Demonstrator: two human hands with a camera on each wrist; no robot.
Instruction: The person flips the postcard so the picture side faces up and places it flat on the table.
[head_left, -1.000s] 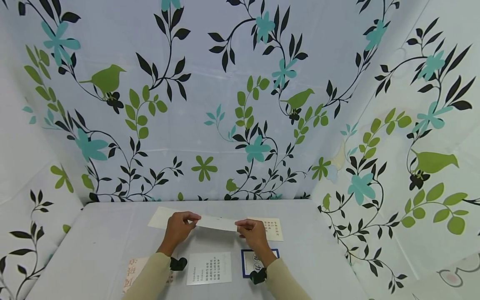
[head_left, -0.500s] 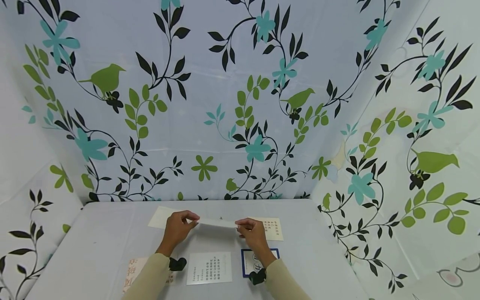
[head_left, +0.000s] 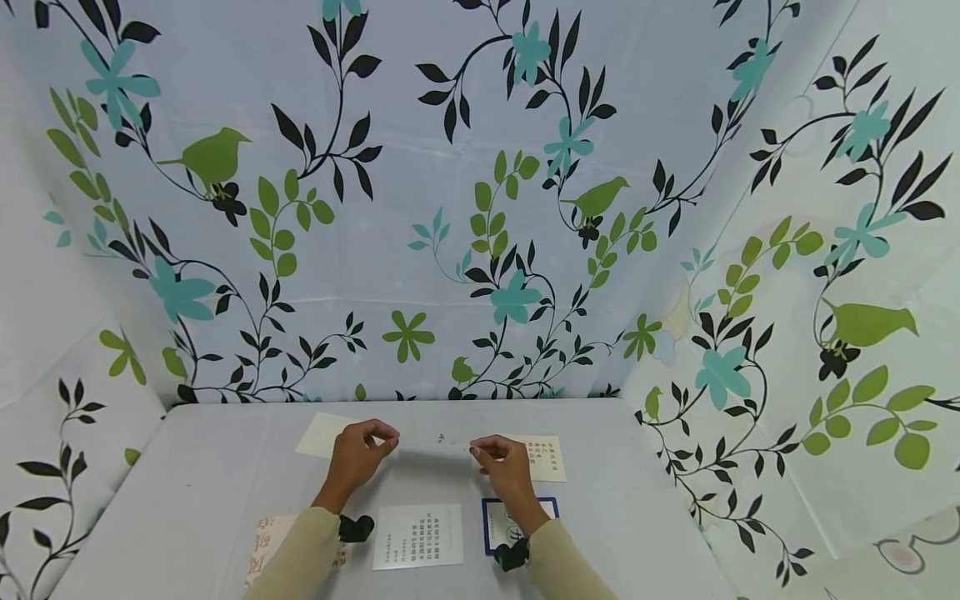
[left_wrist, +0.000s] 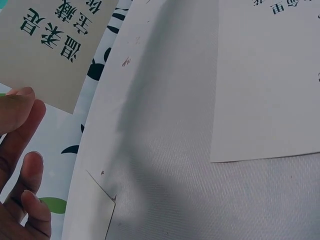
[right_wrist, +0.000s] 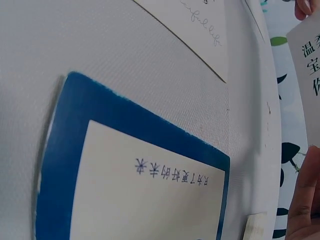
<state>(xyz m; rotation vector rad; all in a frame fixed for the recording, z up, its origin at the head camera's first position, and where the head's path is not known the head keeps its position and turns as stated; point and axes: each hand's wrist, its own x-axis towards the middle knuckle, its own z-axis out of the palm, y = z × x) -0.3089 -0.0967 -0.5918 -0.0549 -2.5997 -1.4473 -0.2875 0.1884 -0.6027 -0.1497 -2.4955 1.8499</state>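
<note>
Both hands hold one pale card (left_wrist: 47, 80) with dark green Chinese characters, raised above the table. My left hand (head_left: 358, 457) pinches one end between thumb and index finger; the left wrist view shows its other fingers loosely bent. At the opposite end, my right hand (head_left: 506, 467) pinches the card, its thumb at the edge in the right wrist view. Seen from the head, the card is nearly edge-on and hardly shows. Below the hands lies a white card (head_left: 418, 537) with printed text. A blue-bordered card (right_wrist: 120, 115) lies under the right wrist.
A card with orange characters (head_left: 266, 546) is partly covered by the left forearm. Farther back lie a cream card (head_left: 317, 435) on the left and a card with red writing (head_left: 551, 460) on the right. A patterned curtain (head_left: 405, 250) hangs behind the white table (head_left: 187, 492).
The held card has tipped from showing a narrow white face to nearly edge-on in the head view. Both hands have stayed almost in place; the table cards have not moved.
</note>
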